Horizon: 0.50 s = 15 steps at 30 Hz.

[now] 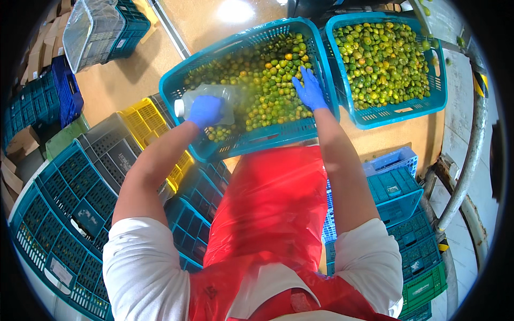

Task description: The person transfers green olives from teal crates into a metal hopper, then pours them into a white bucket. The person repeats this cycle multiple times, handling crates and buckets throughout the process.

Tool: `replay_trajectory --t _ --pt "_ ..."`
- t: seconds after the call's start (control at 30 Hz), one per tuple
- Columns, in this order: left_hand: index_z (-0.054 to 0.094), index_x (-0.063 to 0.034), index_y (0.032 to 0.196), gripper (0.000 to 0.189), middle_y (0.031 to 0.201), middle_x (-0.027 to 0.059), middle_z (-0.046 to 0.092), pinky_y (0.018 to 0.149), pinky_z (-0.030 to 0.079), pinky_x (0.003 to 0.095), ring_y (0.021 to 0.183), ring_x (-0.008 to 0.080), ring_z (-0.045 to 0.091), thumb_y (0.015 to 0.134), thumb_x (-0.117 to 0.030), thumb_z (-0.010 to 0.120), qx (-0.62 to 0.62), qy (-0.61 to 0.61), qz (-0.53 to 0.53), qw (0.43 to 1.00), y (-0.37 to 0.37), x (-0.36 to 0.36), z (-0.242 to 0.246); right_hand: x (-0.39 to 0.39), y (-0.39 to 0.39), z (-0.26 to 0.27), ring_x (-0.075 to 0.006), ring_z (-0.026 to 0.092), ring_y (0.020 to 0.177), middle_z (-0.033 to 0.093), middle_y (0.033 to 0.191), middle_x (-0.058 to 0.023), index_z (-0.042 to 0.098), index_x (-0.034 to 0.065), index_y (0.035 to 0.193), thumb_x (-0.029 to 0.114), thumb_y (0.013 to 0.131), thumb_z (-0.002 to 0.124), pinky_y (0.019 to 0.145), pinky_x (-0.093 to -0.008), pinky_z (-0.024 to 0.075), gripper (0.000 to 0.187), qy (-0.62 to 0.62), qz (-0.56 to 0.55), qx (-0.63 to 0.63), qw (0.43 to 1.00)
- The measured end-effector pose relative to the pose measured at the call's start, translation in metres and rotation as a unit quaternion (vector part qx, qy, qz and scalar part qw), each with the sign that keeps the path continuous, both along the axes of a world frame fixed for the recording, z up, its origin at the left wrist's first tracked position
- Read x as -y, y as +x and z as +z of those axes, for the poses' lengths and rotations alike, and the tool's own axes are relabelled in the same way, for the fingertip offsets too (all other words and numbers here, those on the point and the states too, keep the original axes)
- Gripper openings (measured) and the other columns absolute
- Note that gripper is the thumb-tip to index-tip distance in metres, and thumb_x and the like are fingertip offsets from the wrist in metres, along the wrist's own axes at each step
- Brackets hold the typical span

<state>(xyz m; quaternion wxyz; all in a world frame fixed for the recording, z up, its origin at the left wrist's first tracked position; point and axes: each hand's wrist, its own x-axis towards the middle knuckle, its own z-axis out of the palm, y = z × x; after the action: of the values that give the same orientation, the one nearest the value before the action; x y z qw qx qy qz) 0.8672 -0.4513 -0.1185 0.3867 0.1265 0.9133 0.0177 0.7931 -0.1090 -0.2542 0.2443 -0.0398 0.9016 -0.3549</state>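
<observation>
In a blue-gloved fist, my left hand (205, 111) grips a translucent plastic jug (221, 95) with a white cap (179, 108) at its left end. The jug lies on its side over the fruit in the left part of a teal plastic basket (257, 146). A blurred patch hides its right end. Small green and orange citrus fruits (277, 86) fill much of this basket. My right hand (310, 91), also gloved in blue, lies with fingers spread on the fruit near the basket's right wall.
A second teal basket (401, 118) of citrus adjoins on the right. Stacked crates flank me: teal (68, 180) and yellow (146, 120) at left, teal (393, 188) and green (423, 287) at right. A curved metal pipe rail (466, 172) bounds the right side. A lined crate (108, 32) stands upper left.
</observation>
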Motion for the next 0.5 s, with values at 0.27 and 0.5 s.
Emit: replay_trajectory --t 0.27,0.5 --pt "0.064 -0.0092 0.100 0.050 0.085 0.0168 0.069 0.071 0.052 0.0463 0.080 0.0358 0.068 0.071 -0.048 0.076 -0.055 0.029 0.251 0.966 0.055 -0.045 -0.040 0.017 0.003 0.005 -0.0439 0.036 0.131 0.037 0.145 -0.0260 0.039 0.0107 0.145 0.043 0.093 0.055 0.110 -0.0516 0.0297 0.064 -0.012 -0.007 -0.104 0.994" --pt "0.063 -0.0073 0.094 0.046 0.081 0.0173 0.068 0.067 0.051 0.0468 0.077 0.0371 0.066 0.069 -0.043 0.078 -0.118 0.097 0.368 0.917 0.054 -0.068 -0.098 0.061 -0.067 -0.009 -0.0475 0.036 0.128 0.038 0.142 -0.0262 0.047 0.0109 0.139 0.036 0.092 0.059 0.107 -0.0543 0.0316 0.055 0.031 0.057 -0.324 0.944"
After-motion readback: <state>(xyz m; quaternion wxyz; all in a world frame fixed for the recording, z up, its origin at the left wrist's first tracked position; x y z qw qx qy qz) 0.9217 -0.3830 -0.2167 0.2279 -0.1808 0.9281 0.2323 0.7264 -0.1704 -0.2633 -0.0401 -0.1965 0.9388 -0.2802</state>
